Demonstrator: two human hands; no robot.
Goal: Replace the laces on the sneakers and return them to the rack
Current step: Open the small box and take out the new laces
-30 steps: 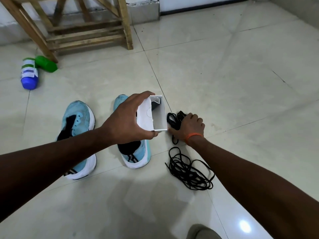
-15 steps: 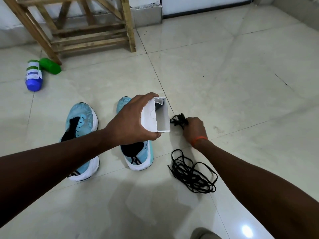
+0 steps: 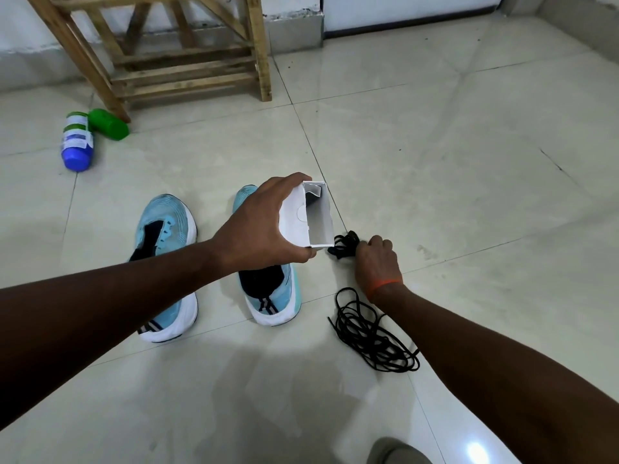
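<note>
Now, with left hand (image 3: 258, 229) wrapped round the open white box (image 3: 294, 219) and right hand (image 3: 376, 262) clutching a black lace bundle (image 3: 343, 244) at its mouth — hold the box level, bundle gathered, no loop snagging; blue sneakers (image 3: 167, 226) unlaced on the floor, short of the wooden rack (image 3: 187, 75).

Two sneakers (image 3: 167, 226) (image 3: 271, 304), two bottles (image 3: 77, 139) (image 3: 109, 123), box (image 3: 294, 216), perhaps two laces (image 3: 345, 246) (image 3: 371, 339).
</note>
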